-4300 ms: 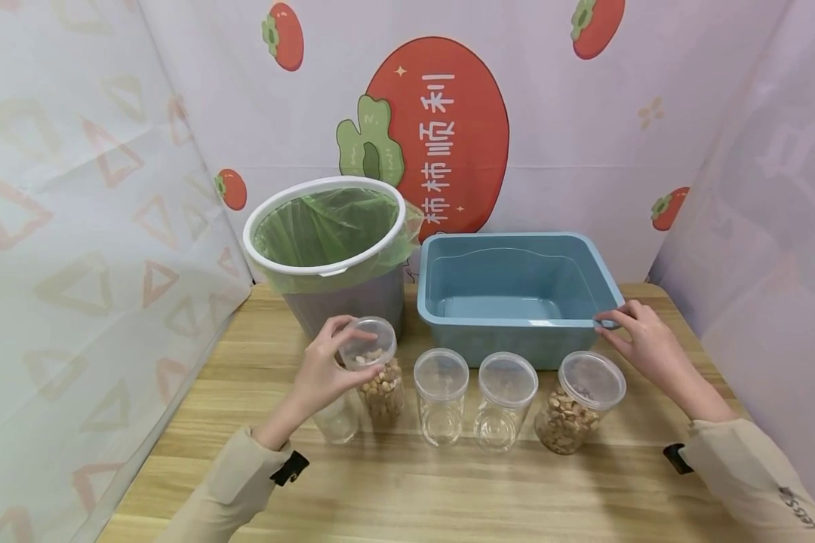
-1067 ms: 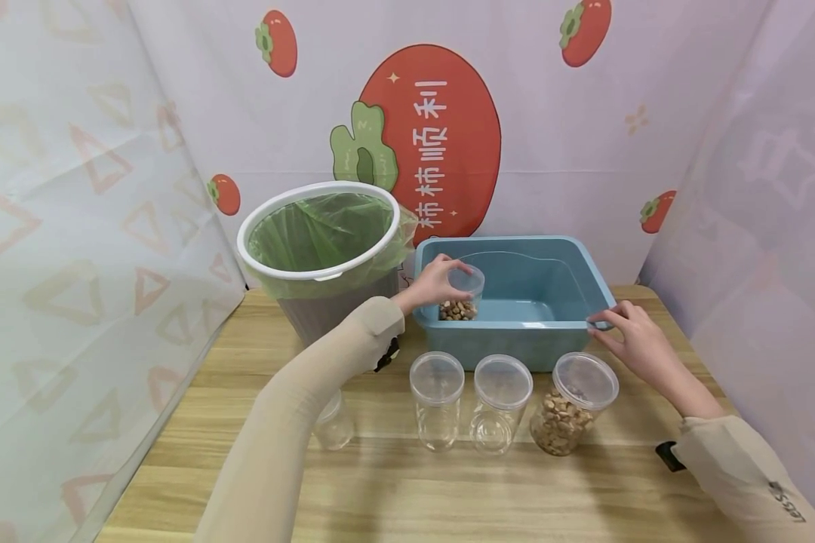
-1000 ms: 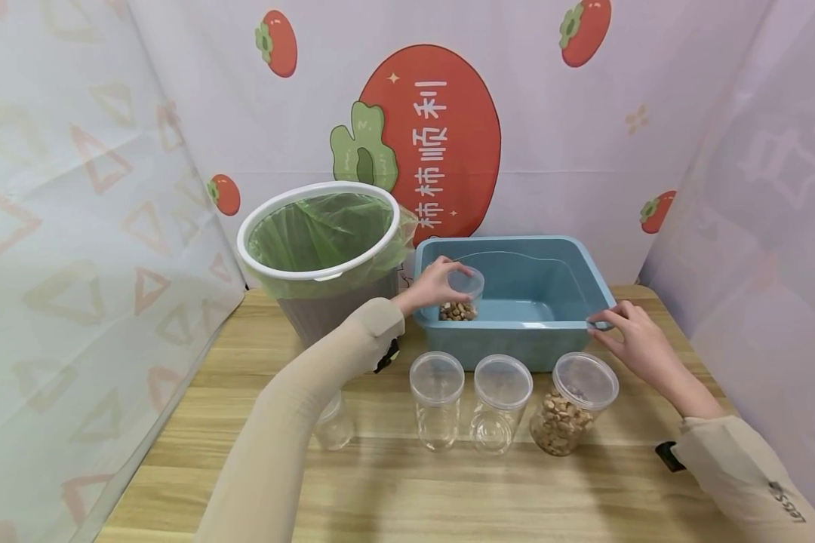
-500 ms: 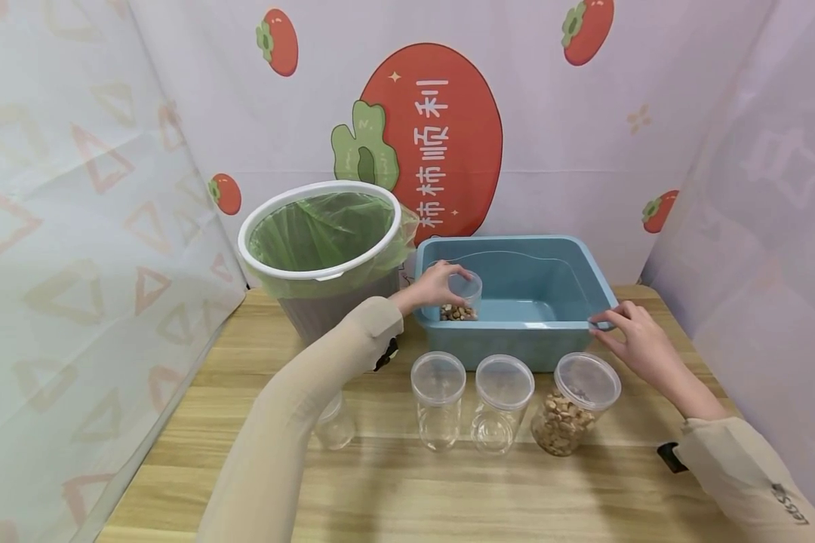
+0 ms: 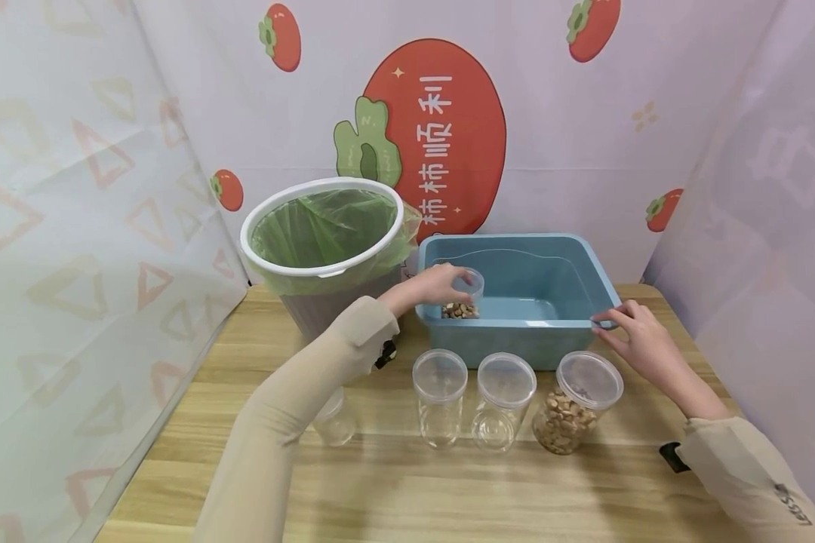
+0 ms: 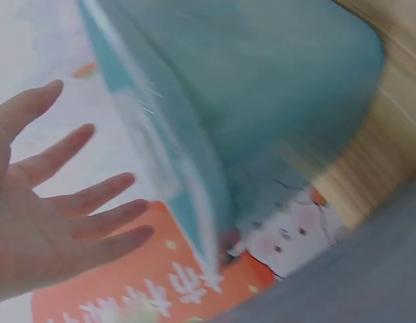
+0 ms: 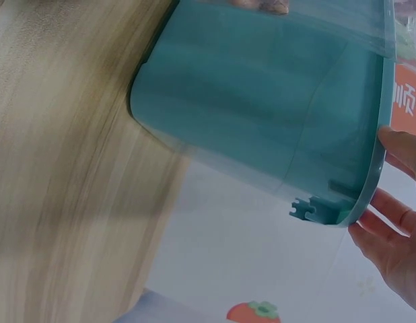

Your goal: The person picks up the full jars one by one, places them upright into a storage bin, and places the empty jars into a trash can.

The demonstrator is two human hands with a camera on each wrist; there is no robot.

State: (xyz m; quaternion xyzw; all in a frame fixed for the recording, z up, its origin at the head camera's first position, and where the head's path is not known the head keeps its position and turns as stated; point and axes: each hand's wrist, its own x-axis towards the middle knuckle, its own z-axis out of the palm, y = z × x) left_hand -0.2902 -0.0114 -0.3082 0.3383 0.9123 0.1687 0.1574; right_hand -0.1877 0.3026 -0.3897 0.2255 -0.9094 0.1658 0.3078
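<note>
My left hand (image 5: 438, 285) is over the left end of the blue basin (image 5: 509, 343), beside a clear lidded jar of nuts (image 5: 462, 309) standing inside. In the left wrist view the fingers (image 6: 104, 188) are spread and straight, with nothing between them; that view is blurred. My right hand (image 5: 645, 343) pinches the basin's right front corner rim, thumb and fingertips on either side of it, as the right wrist view also shows. In front of the basin stand two clear lidded jars, a left one (image 5: 440, 403) and a right one (image 5: 502, 407), and a wider jar of nuts (image 5: 567, 422).
A grey bin (image 5: 319, 305) with a white rim and green liner stands left of the basin. Partly behind my left sleeve is another clear jar (image 5: 336, 426). Printed curtains (image 5: 550, 113) enclose the back and sides of the wooden table (image 5: 421, 498).
My left hand has carried a jar of nuts from the table's left into the basin, lowered it slightly, and let go with spread fingers. My right hand has stayed on the rim.
</note>
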